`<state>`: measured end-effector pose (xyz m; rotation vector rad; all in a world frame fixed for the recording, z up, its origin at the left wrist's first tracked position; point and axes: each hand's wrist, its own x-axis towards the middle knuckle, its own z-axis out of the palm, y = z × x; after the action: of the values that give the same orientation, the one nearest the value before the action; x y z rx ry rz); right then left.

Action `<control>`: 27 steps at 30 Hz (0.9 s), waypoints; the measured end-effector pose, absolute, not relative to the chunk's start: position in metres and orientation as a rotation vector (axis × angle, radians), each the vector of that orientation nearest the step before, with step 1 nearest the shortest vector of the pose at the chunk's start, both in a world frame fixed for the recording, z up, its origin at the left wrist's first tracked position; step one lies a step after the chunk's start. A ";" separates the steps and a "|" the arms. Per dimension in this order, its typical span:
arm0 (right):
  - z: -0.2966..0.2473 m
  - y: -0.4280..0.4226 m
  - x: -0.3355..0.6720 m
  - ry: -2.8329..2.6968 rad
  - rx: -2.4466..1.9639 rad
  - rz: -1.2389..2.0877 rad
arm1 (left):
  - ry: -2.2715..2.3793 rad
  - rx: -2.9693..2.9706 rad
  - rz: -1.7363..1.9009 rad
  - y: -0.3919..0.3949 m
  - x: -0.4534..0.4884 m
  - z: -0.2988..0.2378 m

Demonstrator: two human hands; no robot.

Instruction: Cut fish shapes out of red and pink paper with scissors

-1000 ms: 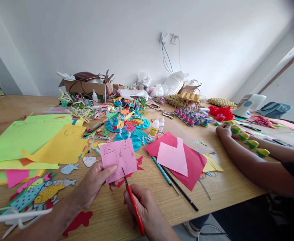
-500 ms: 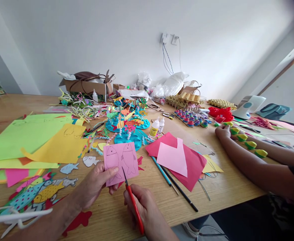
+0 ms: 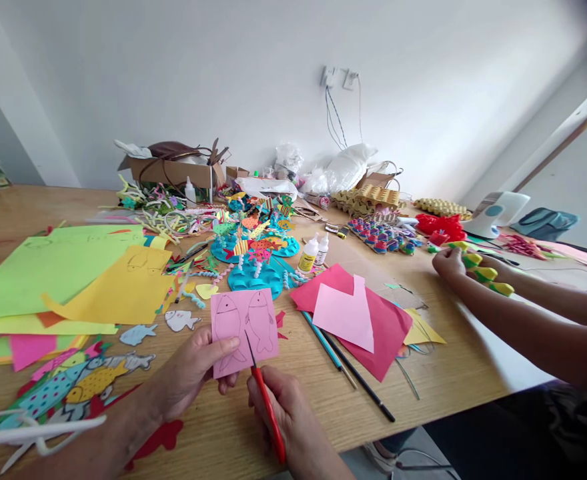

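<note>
Pink paper (image 3: pixel 238 317) is up in front of the person, just left of the red sheet (image 3: pixel 388 337), above the counter (image 3: pixel 218 437). Left grip (image 3: pixel 191 370) pinches it at its lower left edge, thumb on the front, fingers behind. Right grip (image 3: pixel 286 400) is closed around the red scissors (image 3: pixel 269 417), nearer the person than the red sheet; dark blade tip overlaps the paper between the drawings. Contact there: can't tell.

Handling: probably very light, stiff enough to stand flat from one edge, but likely to crease or tear if squeezed or tugged. Best hold looks like a margin, clear of the lines. Scissors seem rigid, light; handle end is the place to hold.

Looks: roughly square, flat, plain pink, two dark fish outlines (image 3: pixel 260 323) side by side, heads up; thumb partly covers the left one.
</note>
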<state>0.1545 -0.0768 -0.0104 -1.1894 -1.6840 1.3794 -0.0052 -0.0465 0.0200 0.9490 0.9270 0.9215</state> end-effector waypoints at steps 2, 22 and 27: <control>-0.010 -0.077 0.155 -1.684 -1.204 1.379 | 0.946 0.931 0.954 -0.046 -0.005 0.022; -0.012 -0.078 0.153 -1.614 -1.187 1.418 | 0.971 0.965 0.942 -0.046 -0.004 0.022; -0.009 -0.079 0.152 -1.579 -1.183 1.468 | 0.885 0.956 0.892 -0.046 -0.004 0.020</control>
<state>0.1518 -0.0789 -0.0086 -1.1829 -1.5794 1.4684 -0.0041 -0.0456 0.0204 0.9562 0.8847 0.8924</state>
